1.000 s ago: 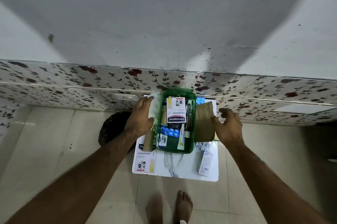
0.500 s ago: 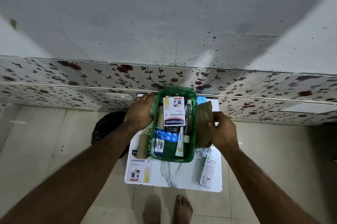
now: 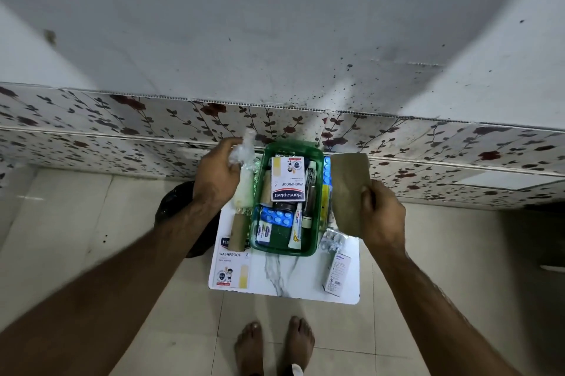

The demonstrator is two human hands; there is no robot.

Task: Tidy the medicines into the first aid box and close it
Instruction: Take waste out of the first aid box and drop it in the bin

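Since half second ago: right hand [image 3: 382,213] lifted brown paper packet [image 3: 350,192] off table, pinched at near edge; left hand [image 3: 217,173] raised clear-wrapped pale roll [image 3: 244,189], fingers closed on crinkled top. Green first aid box [image 3: 287,248] open at table [image 3: 275,277] centre, packed: Hansaplast carton [image 3: 288,180], blue blister strip [image 3: 276,218], tubes. Lid not identifiable. Blister pack [image 3: 331,242] and small carton [image 3: 336,273] right of box, near table edge.

on the small table [image 3: 305,284] the open box [image 3: 260,192] sits at centre toward twelve o'clock, a plaster carton [image 3: 288,179] lying in it, a second carton [image 3: 234,268] at seven o'clock, a pill strip [image 3: 332,242] and a slim carton [image 3: 337,273] at four o'clock.
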